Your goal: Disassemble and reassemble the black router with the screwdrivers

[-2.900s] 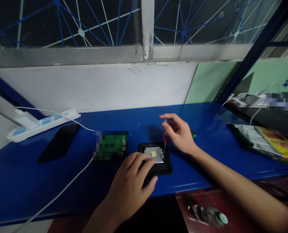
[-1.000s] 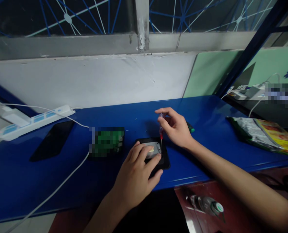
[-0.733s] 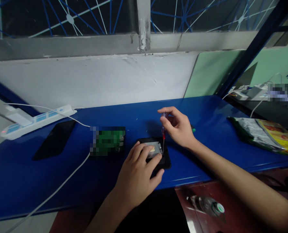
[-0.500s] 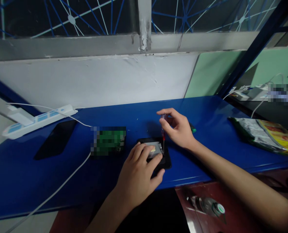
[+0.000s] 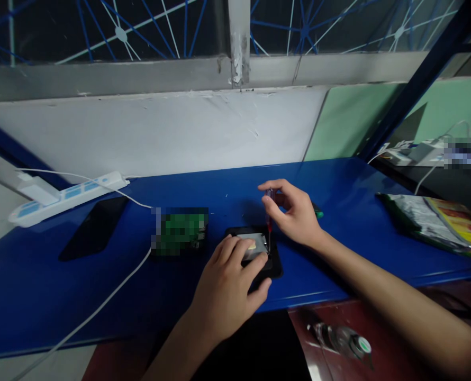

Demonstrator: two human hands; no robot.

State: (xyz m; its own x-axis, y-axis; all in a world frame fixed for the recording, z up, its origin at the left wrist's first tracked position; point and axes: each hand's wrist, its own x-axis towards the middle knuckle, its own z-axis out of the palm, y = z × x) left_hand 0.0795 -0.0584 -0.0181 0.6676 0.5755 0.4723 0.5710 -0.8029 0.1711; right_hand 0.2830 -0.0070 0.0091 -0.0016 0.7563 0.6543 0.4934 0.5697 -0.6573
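Note:
My right hand (image 5: 295,214) grips a small screwdriver (image 5: 269,211) with a clear purplish handle and a red collar. It stands nearly upright, its tip down at the right end of a silver metal part (image 5: 260,244). That part lies in a shallow black case (image 5: 275,264) on the table. Over the case's left side rests my left hand (image 5: 229,283), fingers spread and fingertips on the silver part, thumb apart near the front edge. The fingers hide much of the case. Behind my right hand a green object (image 5: 318,214) partly shows; its kind is unclear.
Left of the case lies a green circuit board (image 5: 180,233), partly pixelated, near a white cable (image 5: 112,293). Farther left are a black phone-like slab (image 5: 94,227) and a white power strip (image 5: 72,197). A snack-like packet (image 5: 429,217) lies right; a plastic bottle (image 5: 344,339) is below the blue table (image 5: 326,286).
The whole view has shifted a little, so everything sits slightly farther right. Both hands and the screwdriver keep about the same place on the case.

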